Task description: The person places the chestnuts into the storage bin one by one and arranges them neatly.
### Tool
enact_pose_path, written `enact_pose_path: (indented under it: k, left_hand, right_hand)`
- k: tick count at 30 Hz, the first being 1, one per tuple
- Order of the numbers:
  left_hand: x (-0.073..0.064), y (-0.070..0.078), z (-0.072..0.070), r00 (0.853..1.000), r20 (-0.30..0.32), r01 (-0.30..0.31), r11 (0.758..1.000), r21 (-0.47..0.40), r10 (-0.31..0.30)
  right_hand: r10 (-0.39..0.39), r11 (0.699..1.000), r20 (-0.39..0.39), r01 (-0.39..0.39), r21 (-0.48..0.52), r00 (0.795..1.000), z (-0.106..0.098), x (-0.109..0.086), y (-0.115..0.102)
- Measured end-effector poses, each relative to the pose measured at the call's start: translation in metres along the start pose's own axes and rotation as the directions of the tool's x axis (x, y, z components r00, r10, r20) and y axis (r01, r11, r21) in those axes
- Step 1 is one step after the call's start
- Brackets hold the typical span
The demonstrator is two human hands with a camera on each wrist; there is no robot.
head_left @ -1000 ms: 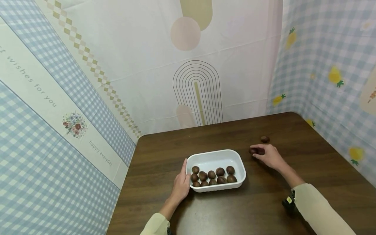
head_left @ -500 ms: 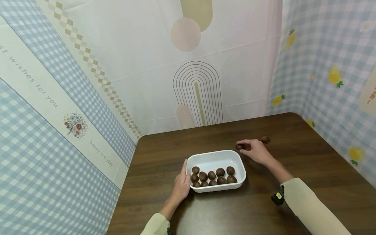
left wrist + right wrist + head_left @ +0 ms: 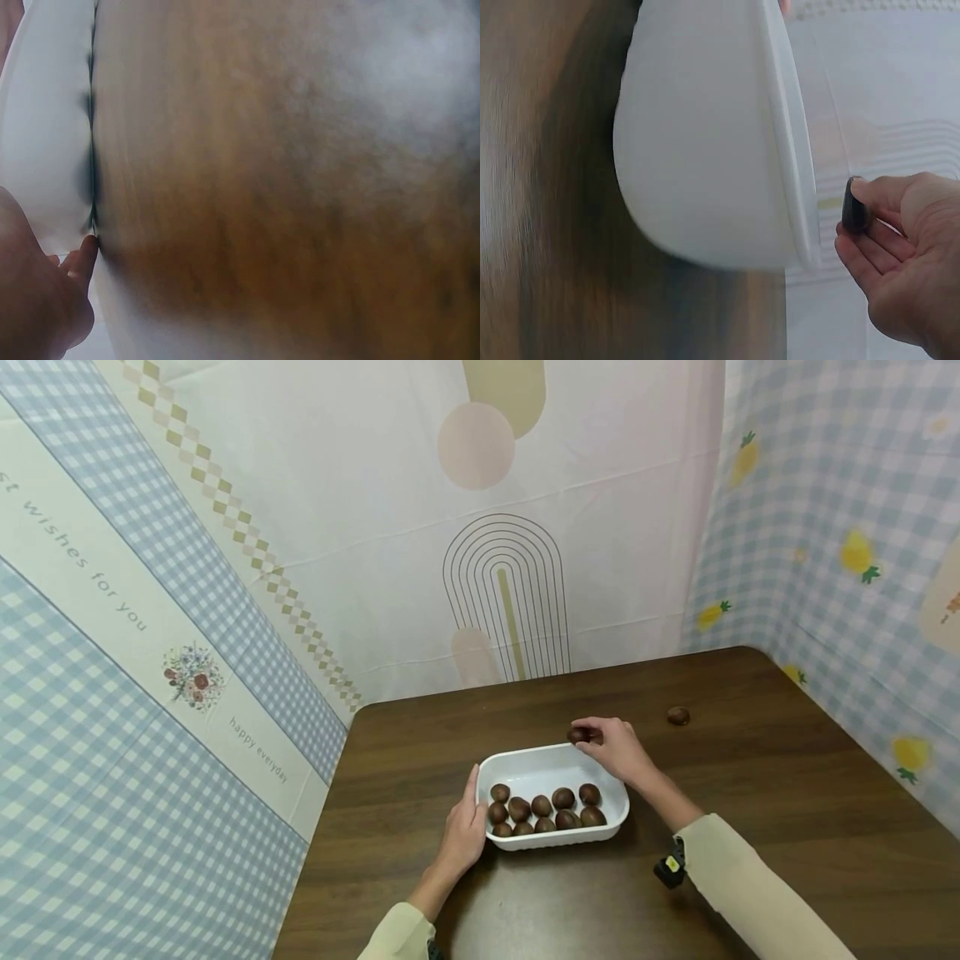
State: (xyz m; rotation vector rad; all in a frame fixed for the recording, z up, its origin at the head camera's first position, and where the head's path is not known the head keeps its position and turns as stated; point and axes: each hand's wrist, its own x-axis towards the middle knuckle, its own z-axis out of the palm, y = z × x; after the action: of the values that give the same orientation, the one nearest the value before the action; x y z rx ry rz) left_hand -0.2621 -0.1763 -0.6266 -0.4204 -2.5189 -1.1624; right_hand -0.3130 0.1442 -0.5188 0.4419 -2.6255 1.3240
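My right hand (image 3: 618, 750) pinches a dark brown chestnut (image 3: 578, 735) between thumb and fingertips, above the far rim of a white rectangular dish (image 3: 517, 762). In the right wrist view, the held chestnut (image 3: 855, 206) shows beyond the dish's rim, beside its outer wall (image 3: 705, 135). Along the near half of the dish floor lie several chestnuts (image 3: 542, 807) in loose rows. My left hand (image 3: 461, 835) rests against the left side of the dish with its fingers extended. Only part of that hand (image 3: 45, 292) appears in the left wrist view, a digit touching the dish's lower edge.
One loose chestnut (image 3: 678, 716) lies on the brown wooden table (image 3: 420, 727), to the right of and behind the dish. Patterned cloth (image 3: 375, 527) hangs along the table's back, left and right sides.
My right hand has carried the pinched chestnut leftward from the table to the dish's far rim. The left hand, the dish and the other chestnuts stay put.
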Motion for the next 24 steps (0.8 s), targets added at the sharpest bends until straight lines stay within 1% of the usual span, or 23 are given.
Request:
enact_pose_path:
  k: [1, 5, 6, 8, 9, 10, 12, 13, 14, 17, 18, 21, 24]
  left_hand:
    - [0.000, -0.001, 0.000, 1.000, -0.001, -0.009, 1.000, 0.013, 0.009]
    - [0.000, 0.019, -0.010, 1.000, 0.003, -0.015, 0.999, -0.031, 0.016]
    - [0.000, 0.021, -0.011, 1.000, 0.005, -0.009, 0.999, -0.036, 0.009]
    - [0.000, 0.024, -0.013, 1.000, 0.005, -0.019, 0.999, -0.037, 0.019]
    - [0.000, 0.023, -0.012, 1.000, 0.001, -0.022, 1.000, -0.022, 0.022]
    - [0.000, 0.018, -0.010, 0.999, -0.003, -0.034, 0.999, -0.006, 0.034]
    - [0.000, 0.013, -0.008, 0.999, -0.014, -0.052, 0.999, -0.002, 0.052]
    - [0.000, 0.008, -0.005, 0.998, -0.019, -0.062, 0.998, 0.011, 0.062]
    - [0.000, 0.005, -0.003, 0.997, -0.023, -0.067, 0.998, 0.006, 0.067]
    - [0.000, 0.001, -0.001, 0.999, -0.006, -0.037, 0.999, -0.002, 0.037]
    - [0.001, -0.004, 0.002, 1.000, 0.003, -0.021, 1.000, 0.002, 0.021]
    - [0.001, -0.013, 0.007, 0.999, 0.025, 0.026, 1.000, 0.005, -0.027]
    - [0.001, -0.013, 0.008, 0.999, 0.023, 0.036, 0.999, 0.001, -0.036]
  right_hand:
    - [0.004, 1.000, -0.013, -0.004, 0.001, 1.000, 0.004, 0.000, -0.003]
    - [-0.002, 1.000, -0.064, 0.000, -0.022, 0.998, 0.022, -0.001, -0.012]
    - [-0.002, 1.000, -0.071, 0.000, -0.029, 0.997, 0.026, -0.001, -0.013]
    - [-0.007, 0.999, -0.079, 0.004, -0.043, 0.997, 0.035, -0.003, -0.016]
    - [-0.008, 0.999, -0.082, 0.004, -0.046, 0.997, 0.039, -0.003, -0.018]
    - [-0.004, 0.999, -0.087, 0.000, -0.044, 0.996, 0.043, -0.005, -0.019]
    - [-0.005, 0.999, -0.099, 0.001, -0.038, 0.995, 0.050, -0.006, -0.023]
    - [-0.010, 0.999, -0.110, 0.006, -0.040, 0.994, 0.054, -0.007, -0.024]
    - [-0.012, 0.999, -0.120, 0.008, -0.039, 0.993, 0.057, -0.008, -0.026]
    - [-0.034, 0.999, -0.137, 0.029, -0.042, 0.990, 0.067, -0.011, -0.030]
    - [-0.043, 0.998, -0.135, 0.037, -0.048, 0.990, 0.071, -0.012, -0.031]
    - [-0.055, 0.997, -0.106, 0.050, -0.051, 0.993, 0.080, -0.015, -0.034]
    - [-0.051, 0.997, -0.086, 0.046, -0.057, 0.995, 0.088, -0.018, -0.035]
